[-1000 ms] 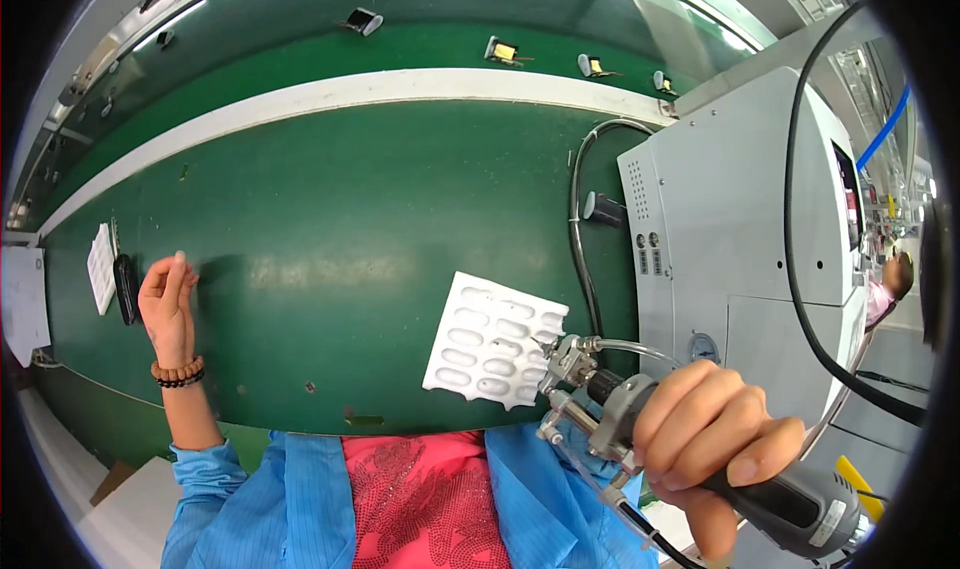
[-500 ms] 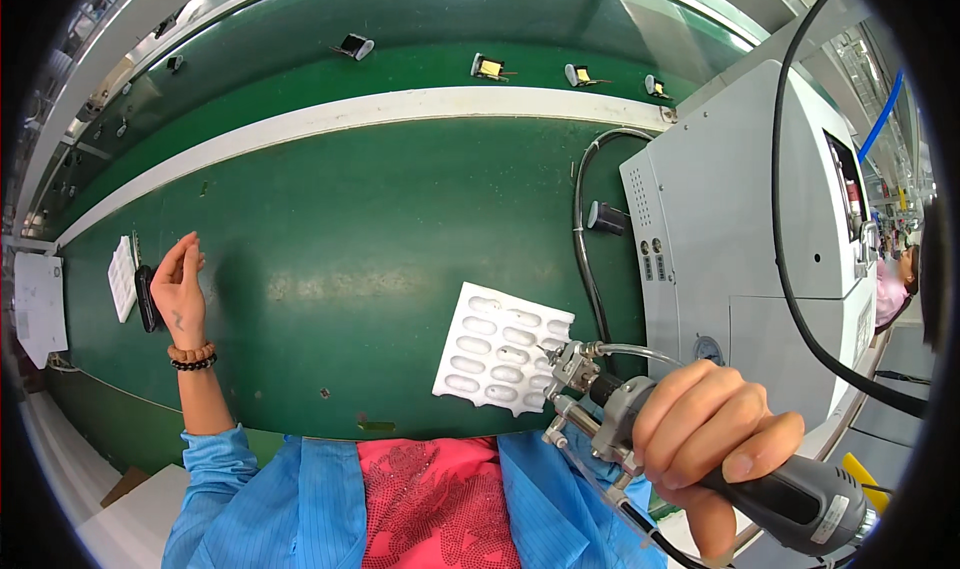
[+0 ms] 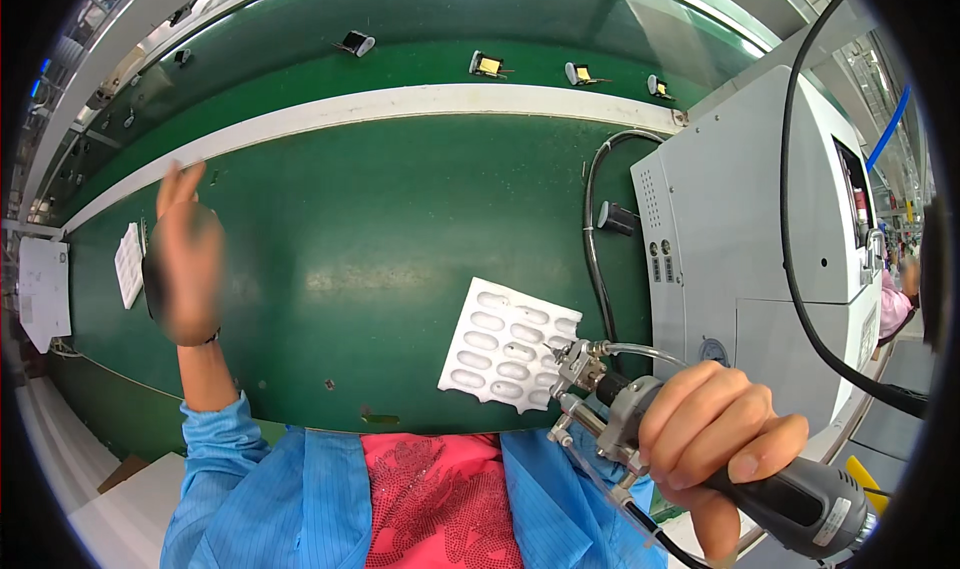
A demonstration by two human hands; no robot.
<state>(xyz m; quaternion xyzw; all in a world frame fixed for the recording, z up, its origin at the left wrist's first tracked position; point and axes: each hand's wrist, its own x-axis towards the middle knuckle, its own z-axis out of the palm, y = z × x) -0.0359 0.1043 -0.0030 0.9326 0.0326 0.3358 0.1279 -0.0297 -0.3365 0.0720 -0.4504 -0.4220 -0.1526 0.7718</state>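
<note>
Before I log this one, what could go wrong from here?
The right hand grips a dark handheld tool whose metal head overlaps the edge of the white tray in this view; a slip might scrape or shift that tray. The clear tube at the metal head arcs toward the gray machine and might snag.

"Do we find our desk glossy?"
"Smooth, slightly glossy; the compartment tray looks matt plastic."
"And our handheld tool?"
"We see shiny metal fittings, matt plastic body."
</note>
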